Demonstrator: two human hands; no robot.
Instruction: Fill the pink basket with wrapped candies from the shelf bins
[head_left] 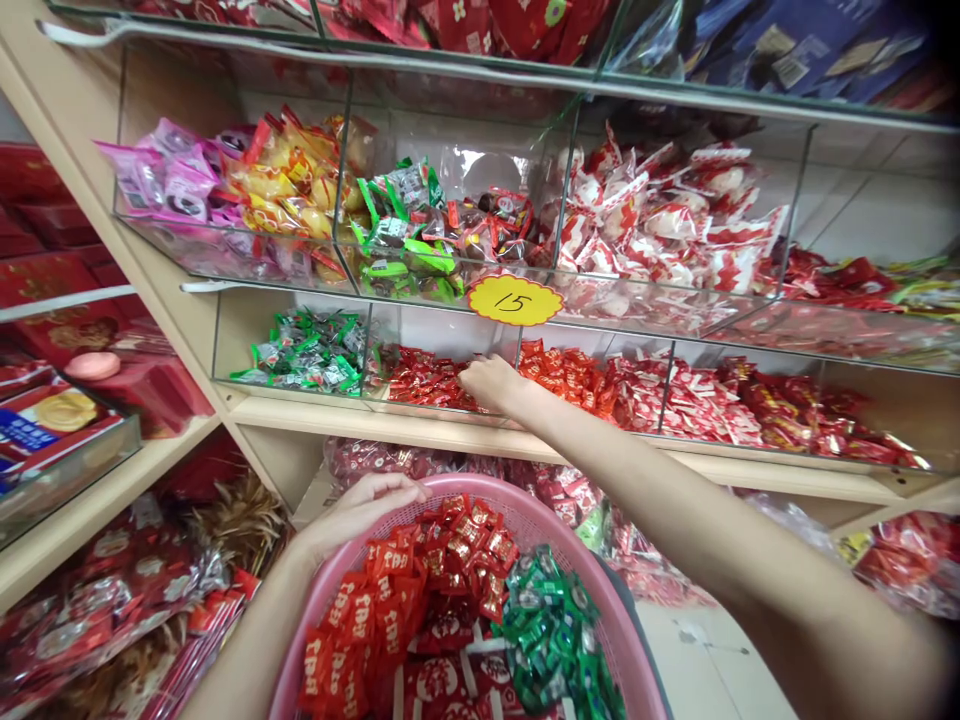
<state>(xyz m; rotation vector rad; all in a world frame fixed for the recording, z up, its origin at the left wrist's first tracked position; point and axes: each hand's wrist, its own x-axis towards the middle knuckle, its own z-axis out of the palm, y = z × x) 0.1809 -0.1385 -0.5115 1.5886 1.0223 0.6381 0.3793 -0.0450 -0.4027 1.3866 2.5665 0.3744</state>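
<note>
My left hand [358,512] grips the far rim of a pink plastic basket [615,620], fingers curled over the edge. The basket holds red wrapped sweets [390,610] and green wrapped sweets [547,630]. My right hand [491,383] reaches forward into a clear bin [442,345] of small red wrapped candies [420,380] on the lower shelf. Its fingers are bent down among the candies; what they hold, if anything, is hidden.
Clear acrylic bins line two shelves: green candies [307,350] at the left, red-and-white ones [705,400] to the right, pink, yellow, green and white packs above. A yellow tag marked 15 [514,299] hangs on the upper bin. Red boxes [52,330] fill the left shelving.
</note>
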